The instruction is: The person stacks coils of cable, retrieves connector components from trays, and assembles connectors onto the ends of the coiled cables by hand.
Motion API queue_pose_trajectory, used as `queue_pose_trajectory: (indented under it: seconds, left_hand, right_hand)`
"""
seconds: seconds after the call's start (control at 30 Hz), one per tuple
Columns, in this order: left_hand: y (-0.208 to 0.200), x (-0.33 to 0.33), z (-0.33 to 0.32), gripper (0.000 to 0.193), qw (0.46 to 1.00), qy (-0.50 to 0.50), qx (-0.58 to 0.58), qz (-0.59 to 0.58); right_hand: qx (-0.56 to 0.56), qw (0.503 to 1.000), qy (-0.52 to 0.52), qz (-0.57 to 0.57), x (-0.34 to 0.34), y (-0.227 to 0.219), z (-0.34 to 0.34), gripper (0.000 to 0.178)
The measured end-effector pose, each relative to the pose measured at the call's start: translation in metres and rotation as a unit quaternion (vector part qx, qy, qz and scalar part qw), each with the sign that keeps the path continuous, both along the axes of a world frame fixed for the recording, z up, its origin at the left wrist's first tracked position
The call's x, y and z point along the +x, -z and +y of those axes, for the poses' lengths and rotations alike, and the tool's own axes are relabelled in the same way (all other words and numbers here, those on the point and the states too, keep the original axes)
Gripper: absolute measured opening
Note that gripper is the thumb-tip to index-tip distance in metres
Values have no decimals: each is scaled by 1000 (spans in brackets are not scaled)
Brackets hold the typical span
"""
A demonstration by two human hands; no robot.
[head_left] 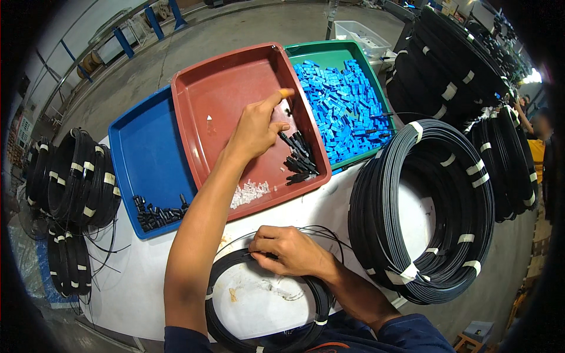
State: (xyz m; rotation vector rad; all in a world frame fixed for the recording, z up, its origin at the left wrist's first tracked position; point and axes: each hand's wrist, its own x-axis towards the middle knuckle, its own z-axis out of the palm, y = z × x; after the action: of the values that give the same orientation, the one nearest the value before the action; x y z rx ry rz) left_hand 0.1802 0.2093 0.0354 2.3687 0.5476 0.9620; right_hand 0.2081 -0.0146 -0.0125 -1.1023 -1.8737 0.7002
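The right hand [287,250] is held low, with its fingers bent and closed on the top of a loop of black cable [323,299]. The left hand [258,126] is stretched farther out, over the red tray [229,88]; its pointing finger and thumb are held apart, with nothing seen gripped between them.

The loop is thin, round and made of many turns, tied with bits of pale tape. It is laid flat at the near edge of the white table [109,276], just in front of the red tray. Black pieces [301,156] and small white bits [250,193] are kept in that tray.

A bigger coil [376,206] is set to the right. Beside the red tray, a blue tray [153,159] and a green tray [335,53] are seen. Farther off, a grey floor [235,26] and blue posts [123,42] are shown.
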Motion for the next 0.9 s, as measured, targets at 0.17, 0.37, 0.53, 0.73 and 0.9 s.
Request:
queue_pose_trajectory:
  seconds: [0.17, 0.37, 0.53, 0.73, 0.9]
  left_hand:
    - [4, -14, -18, 31, 995, 21, -49, 79]
    - [43, -19, -40, 28, 964, 181, 136, 140]
    - [54, -16, -20, 26, 967, 163, 117, 159]
    - [48, -10, 14, 26, 988, 79, 129, 32]
    - [33, -20, 15, 29, 988, -24, 132, 73]
  right_hand:
    - [9, 1000, 10, 2, 3, 3, 0, 14]
    - [24, 1000, 10, -16, -1, 2, -3, 15]
    - [8, 1000, 12, -16, 0, 4, 1, 14]
    - [10, 1000, 7, -23, -1, 3, 1, 16]
    - [12, 1000, 17, 10, 0, 3, 0, 13]
